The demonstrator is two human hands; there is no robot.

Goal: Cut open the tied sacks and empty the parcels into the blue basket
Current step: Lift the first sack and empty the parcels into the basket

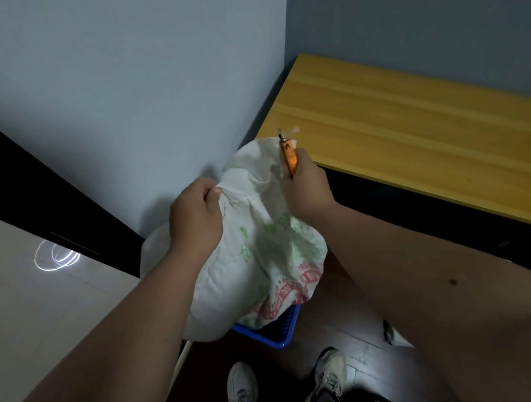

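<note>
Sack (246,264) between hands over blue basket (277,333); left hand (193,217) grips neck, right hand (307,189) clutches orange cutter (289,156).

A bulging white woven sack (246,264) with green and red print stands upright over the blue basket (275,330), hiding most of its rim.

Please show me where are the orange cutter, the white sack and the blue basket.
orange cutter (289,158): head view, on its orange handle above the right hand.
white sack (255,251): head view, on its printed side.
blue basket (274,334): head view, on its visible corner under the sack.
</note>
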